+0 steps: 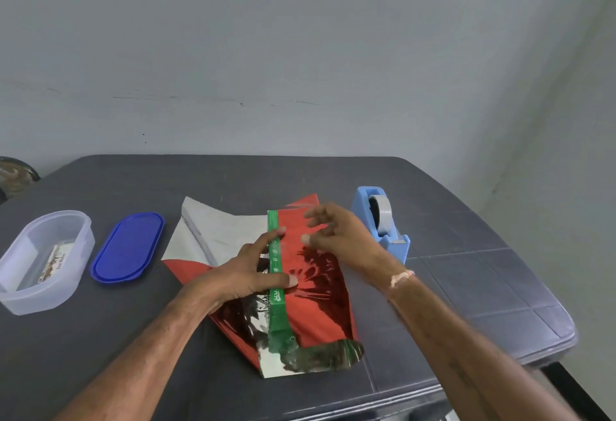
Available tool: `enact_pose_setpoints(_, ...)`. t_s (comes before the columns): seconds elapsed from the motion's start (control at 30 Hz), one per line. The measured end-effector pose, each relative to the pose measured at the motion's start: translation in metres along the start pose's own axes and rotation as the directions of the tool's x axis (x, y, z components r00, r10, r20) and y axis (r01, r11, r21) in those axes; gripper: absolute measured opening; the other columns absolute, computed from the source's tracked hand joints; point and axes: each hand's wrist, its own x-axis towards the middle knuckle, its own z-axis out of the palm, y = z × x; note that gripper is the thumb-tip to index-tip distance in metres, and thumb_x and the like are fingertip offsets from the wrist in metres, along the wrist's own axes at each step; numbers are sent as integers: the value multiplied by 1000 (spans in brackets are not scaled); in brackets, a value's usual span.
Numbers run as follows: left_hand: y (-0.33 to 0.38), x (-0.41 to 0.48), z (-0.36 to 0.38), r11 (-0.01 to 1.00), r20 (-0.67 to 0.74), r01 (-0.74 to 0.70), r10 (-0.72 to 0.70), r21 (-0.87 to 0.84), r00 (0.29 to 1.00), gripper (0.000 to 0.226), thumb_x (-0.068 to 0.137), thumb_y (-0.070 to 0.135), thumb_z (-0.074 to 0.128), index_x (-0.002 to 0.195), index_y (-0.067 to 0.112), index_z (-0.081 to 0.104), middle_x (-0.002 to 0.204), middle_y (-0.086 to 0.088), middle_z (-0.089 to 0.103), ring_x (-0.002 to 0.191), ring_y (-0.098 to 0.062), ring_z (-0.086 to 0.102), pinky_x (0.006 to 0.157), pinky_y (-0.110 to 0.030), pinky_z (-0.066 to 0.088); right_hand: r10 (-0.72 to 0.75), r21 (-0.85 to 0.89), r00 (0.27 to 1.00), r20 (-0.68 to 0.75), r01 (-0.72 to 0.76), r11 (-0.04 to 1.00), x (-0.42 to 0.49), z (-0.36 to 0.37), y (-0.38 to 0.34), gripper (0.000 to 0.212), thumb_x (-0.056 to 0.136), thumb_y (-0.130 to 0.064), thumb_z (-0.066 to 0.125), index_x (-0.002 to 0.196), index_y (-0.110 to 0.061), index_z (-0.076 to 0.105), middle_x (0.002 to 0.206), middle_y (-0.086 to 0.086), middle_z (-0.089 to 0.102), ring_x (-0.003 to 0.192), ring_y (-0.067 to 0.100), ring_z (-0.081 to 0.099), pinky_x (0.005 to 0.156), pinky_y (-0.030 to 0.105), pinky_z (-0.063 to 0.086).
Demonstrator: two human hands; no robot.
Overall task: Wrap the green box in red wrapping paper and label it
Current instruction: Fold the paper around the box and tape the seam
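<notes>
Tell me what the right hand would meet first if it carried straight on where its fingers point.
Probably the left hand, pressing the green box; the right hand points left above the red wrapping paper. Height is unclear.

Green box point(278, 314): long, lying flat. It is showing only as a narrow green strip with white print, running under the fingertips of the left hand point(246, 274).

Red wrapping paper point(316, 314): glossy foil with a pale underside. One flap is lying over the box beneath the right hand point(336, 234). The other is spreading open beyond the left hand, pale side up.
</notes>
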Motion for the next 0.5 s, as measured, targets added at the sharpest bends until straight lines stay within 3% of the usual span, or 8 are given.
enact_pose_setpoints(0.07, 1, -1, 0, 1000, -13, 3, -3, 12, 1000, 95, 80, 35, 87, 151, 57, 28, 141, 7, 39, 115, 2, 51, 91, -10, 43, -19, 30, 984, -179, 25, 999, -17, -15, 7, 26, 88, -15, 80, 111, -22, 70, 104, -5, 71, 81, 10, 65, 73, 20, 55)
enact_pose_setpoints(0.13, 2, -1, 0, 1000, -10, 7, -7, 26, 1000, 97, 76, 43, 88, 149, 60, 28, 146, 7, 37, 123, -4, 45, 104, -21, 35, -35, -90, 899, -437, -5, 996, -32, -33, 17, 20, 88, -18, 78, 105, -25, 73, 101, -12, 69, 78, 5, 63, 71, 9, 47)
enact_pose_setpoints(0.2, 0, -1, -3, 1000, 2, -6, 6, 11, 1000, 101, 66, 54, 92, 145, 65, 30, 151, 9, 39, 129, -4, 46, 112, -28, 33, -43, -217, 775, -631, -123, 968, -38, -52, 31, 22, 89, -23, 76, 111, -23, 73, 114, -6, 63, 92, 9, 62, 79, 13, 47)
enact_pose_setpoints(0.23, -1, 0, -4, 1000, 7, -4, 4, 10, 1000, 102, 61, 60, 92, 142, 69, 31, 153, 10, 40, 134, -7, 45, 117, -33, 33, -7, -249, 740, -672, -217, 944, -37, -62, 41, 27, 90, -27, 74, 116, -20, 72, 121, -1, 60, 101, 15, 62, 87, 22, 51)
enact_pose_setpoints(0.3, -3, 0, -5, 1000, 10, -7, 7, 27, 1000, 102, 56, 68, 91, 137, 75, 30, 156, 9, 38, 140, -14, 40, 122, -41, 30, 161, -208, 745, -648, -376, 903, -33, -81, 55, 35, 93, -36, 70, 116, -10, 72, 118, 6, 64, 103, 23, 63, 94, 39, 54)
enact_pose_setpoints(0.37, -3, 0, -4, 1000, 13, -2, 2, 21, 1000, 102, 55, 69, 91, 136, 77, 30, 158, 8, 35, 143, -16, 36, 122, -43, 28, 346, -39, 774, -530, -430, 902, -28, -96, 61, 40, 95, -38, 68, 104, 1, 73, 99, 10, 69, 86, 23, 64, 80, 38, 58)
enact_pose_setpoints(0.43, -2, 0, -4, 1000, 27, 5, -5, -2, 1000, 103, 56, 67, 92, 137, 75, 30, 159, 7, 33, 144, -16, 34, 123, -45, 27, 434, 114, 781, -450, -431, 895, -24, -104, 58, 34, 94, -33, 72, 96, 1, 72, 100, 17, 70, 83, 24, 66, 66, 33, 59)
enact_pose_setpoints(0.5, 0, -1, -3, 1000, 32, 12, -11, -15, 999, 105, 57, 64, 93, 141, 72, 29, 161, 6, 31, 142, -16, 33, 121, -43, 28, 455, 173, 793, -406, -422, 890, -21, -110, 53, 27, 93, -27, 74, 93, 0, 70, 105, 19, 68, 86, 27, 69, 62, 33, 60)
